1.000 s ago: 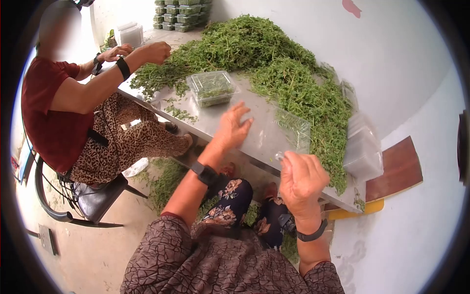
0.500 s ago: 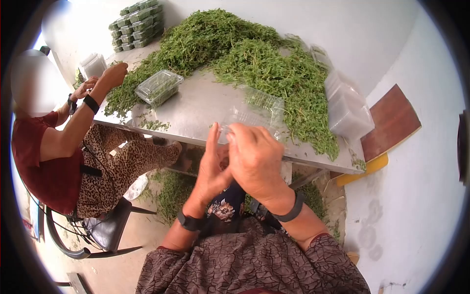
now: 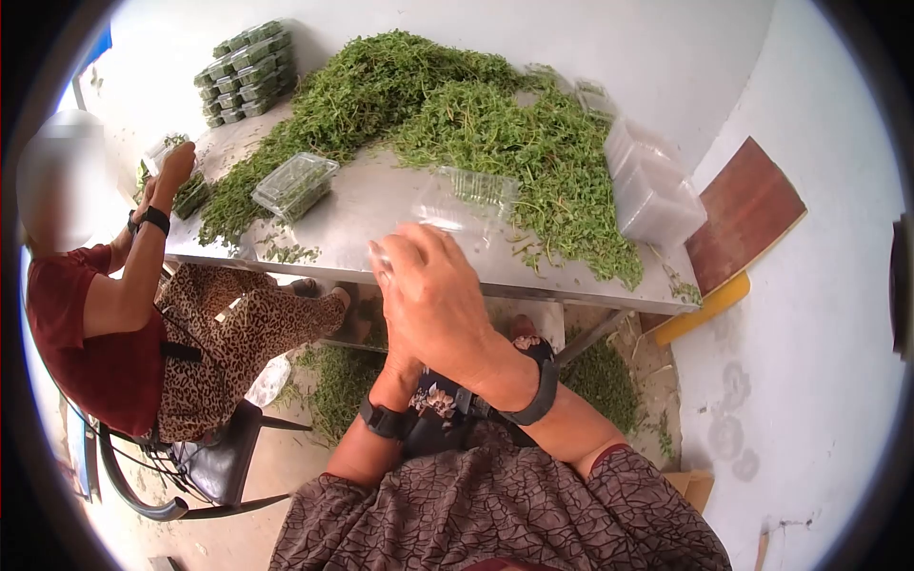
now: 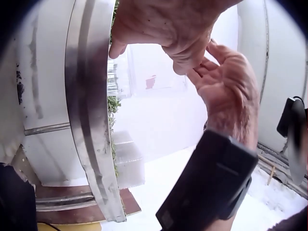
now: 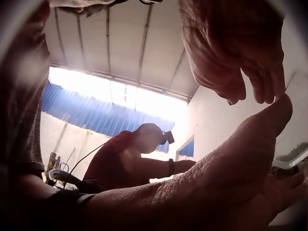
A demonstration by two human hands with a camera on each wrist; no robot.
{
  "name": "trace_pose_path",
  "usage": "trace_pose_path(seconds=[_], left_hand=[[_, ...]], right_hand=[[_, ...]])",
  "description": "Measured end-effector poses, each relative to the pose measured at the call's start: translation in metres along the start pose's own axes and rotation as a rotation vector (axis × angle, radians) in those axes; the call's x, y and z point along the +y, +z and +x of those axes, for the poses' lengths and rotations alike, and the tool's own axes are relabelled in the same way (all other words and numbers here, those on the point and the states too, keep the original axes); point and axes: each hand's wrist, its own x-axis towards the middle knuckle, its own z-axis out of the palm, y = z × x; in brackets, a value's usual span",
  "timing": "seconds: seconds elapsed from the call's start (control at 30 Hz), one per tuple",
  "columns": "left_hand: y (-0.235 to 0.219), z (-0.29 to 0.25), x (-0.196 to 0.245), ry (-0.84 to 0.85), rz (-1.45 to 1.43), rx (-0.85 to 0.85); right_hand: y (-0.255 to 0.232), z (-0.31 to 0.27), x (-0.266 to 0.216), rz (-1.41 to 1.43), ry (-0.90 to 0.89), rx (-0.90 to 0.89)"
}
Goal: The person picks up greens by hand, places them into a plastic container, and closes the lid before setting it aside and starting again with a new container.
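My right hand (image 3: 433, 295) is raised in front of the table, fingers bent, its back toward the head camera. Behind it is my left hand (image 3: 398, 350), mostly hidden there. In the right wrist view the left hand (image 5: 236, 53) hangs with loosely bent fingers, close to the right thumb (image 5: 276, 113). A shiny spot shows at the fingertips in the head view; I cannot tell whether the right hand holds something small. Beyond the hands an open clear plastic container (image 3: 466, 195) lies on the metal table (image 3: 367, 214). A lidded clamshell box (image 3: 295, 186) of greens stands to its left.
A big heap of leafy green stems (image 3: 514, 133) covers the table's back. Stacked filled boxes (image 3: 246, 74) stand back left, nested clear containers (image 3: 657, 186) at the right end. Another person (image 3: 105, 314) sits at the left. More greens (image 3: 343, 381) lie on the floor.
My hands came together from apart; the right hand moved left across the left one. The head view turned, shifting the table. The other person's hands now have a box of greens beneath them.
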Motion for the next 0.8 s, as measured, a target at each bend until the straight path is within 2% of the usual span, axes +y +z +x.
trace_pose_path(seconds=[0.1, 0.13, 0.2, 0.27, 0.37, 0.53, 0.8], left_hand=[[-0.001, 0.002, -0.002, -0.040, -0.100, 0.118], [0.002, 0.006, 0.029, -0.115, -0.290, 0.133], [-0.003, 0.011, 0.027, -0.116, -0.338, 0.130], [-0.011, 0.016, 0.026, -0.120, -0.292, 0.139], [-0.021, 0.023, 0.021, -0.132, -0.260, 0.114], [-0.028, 0.033, 0.020, -0.130, -0.254, 0.162], [-0.037, 0.045, 0.005, -0.054, -0.308, 0.120]], right_hand=[[-0.023, 0.001, 0.006, -0.081, 0.013, -0.027], [-0.029, -0.001, 0.012, -0.135, 0.029, -0.035], [-0.037, -0.007, 0.029, -0.185, 0.043, -0.049], [-0.039, -0.013, 0.047, -0.310, 0.059, -0.139], [-0.030, -0.028, 0.074, -0.318, 0.074, -0.206], [-0.017, -0.028, 0.096, -0.292, 0.076, -0.209], [0.006, -0.018, 0.123, -0.314, 0.147, -0.269]])
